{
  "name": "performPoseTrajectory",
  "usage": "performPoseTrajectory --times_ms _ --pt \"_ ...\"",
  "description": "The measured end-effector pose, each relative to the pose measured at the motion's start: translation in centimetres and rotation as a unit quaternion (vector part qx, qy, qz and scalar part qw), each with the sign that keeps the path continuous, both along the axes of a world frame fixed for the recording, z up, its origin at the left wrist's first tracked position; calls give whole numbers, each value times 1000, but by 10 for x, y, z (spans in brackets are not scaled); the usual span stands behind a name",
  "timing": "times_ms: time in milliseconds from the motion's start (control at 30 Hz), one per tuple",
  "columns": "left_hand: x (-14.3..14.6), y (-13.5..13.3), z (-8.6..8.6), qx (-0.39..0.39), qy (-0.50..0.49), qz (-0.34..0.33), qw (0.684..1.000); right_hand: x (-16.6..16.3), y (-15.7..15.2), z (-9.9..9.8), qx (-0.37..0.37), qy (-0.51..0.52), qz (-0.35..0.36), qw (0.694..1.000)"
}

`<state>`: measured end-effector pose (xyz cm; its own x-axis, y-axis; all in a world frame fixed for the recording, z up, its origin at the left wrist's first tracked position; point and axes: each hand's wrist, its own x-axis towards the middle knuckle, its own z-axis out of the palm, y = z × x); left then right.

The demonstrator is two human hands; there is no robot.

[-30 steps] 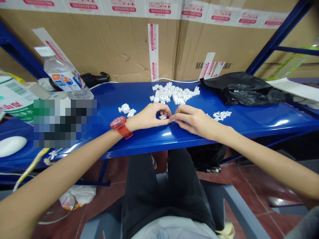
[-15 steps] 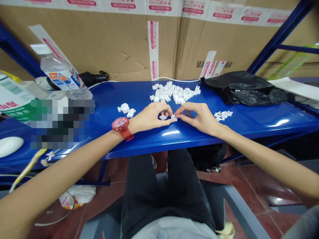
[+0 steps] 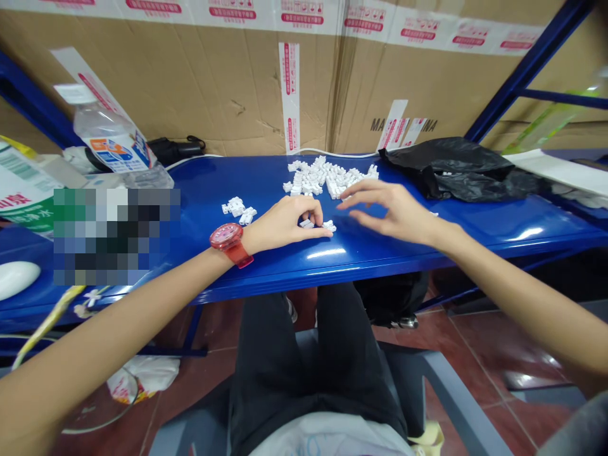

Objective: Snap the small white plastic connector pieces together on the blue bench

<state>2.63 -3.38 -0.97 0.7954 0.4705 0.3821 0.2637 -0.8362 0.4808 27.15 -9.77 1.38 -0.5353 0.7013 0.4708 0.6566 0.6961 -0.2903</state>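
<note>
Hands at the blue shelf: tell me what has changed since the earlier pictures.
The right hand has let go of the small white piece and moved back to the right, fingers open. The piece lies where it was. The left hand stays beside another piece, and the main pile looks unchanged.

Shelf (image 3: pixel 285 272): brick pile (image 3: pixel 323 178) at back | plastic bag (image 3: pixel 451 171) to its right | bottle (image 3: pixel 114 142) to its left | carton (image 3: pixel 190 82) behind

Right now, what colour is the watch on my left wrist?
The watch is a translucent pinkish red, best seen in the head view.
</note>
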Motion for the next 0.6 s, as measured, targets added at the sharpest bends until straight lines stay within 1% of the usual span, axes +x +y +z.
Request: performPoseTrajectory --times_ms 67,133,200,267,333,433,600 --pt "0 -2 1 19 -5 1 1000 21 -3 14 6 -17 -58 998" --pt "1 -4 1 40 -6 -14 999 43 -6 21 -12 -67 -102 992" --pt "1 -4 2 55 3 -34 998 60 -9 22 -54 -130 -123 982" --pt "1 -4 2 56 10 -43 997 69 -11 16 -92 -172 -141 971" --pt "1 -3 2 49 11 -42 998 69 -13 9 -104 -183 -166 963" --pt "0 -2 2 36 11 -36 999 61 -13 2 -93 -175 -197 960" --pt "0 -2 2 13 6 -15 1000 45 -7 -4 -109 -105 -203 967"
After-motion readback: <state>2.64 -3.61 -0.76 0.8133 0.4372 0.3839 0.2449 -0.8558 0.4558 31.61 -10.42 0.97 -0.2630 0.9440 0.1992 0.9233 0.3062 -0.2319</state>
